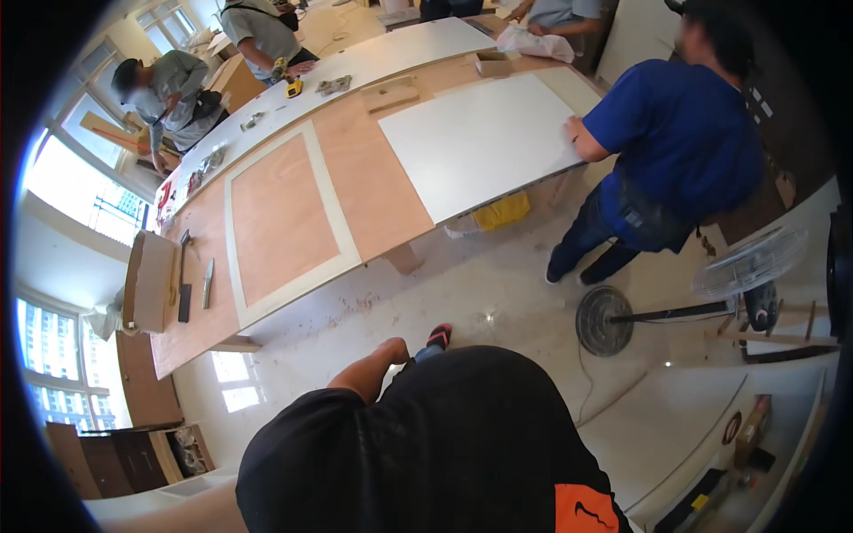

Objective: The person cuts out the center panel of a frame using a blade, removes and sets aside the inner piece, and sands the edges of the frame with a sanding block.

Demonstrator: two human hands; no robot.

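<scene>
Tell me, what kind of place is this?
It looks like a woodworking workshop, or maybe a room being fitted out. You can see a long plywood-topped worktable, a big white panel lying on it, and a yellow cordless drill.

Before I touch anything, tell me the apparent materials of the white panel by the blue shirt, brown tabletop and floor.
White panel: probably laminated board; smooth, even face.
Brown tabletop: likely unpainted plywood; matte, wood-coloured surface.
Floor: glossy, perhaps tile or stone; it mirrors window light.

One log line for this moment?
left hand: lowered, grip unclear; right hand: unseen; white panel: on table; blue-shirted worker: at panel's edge
</scene>
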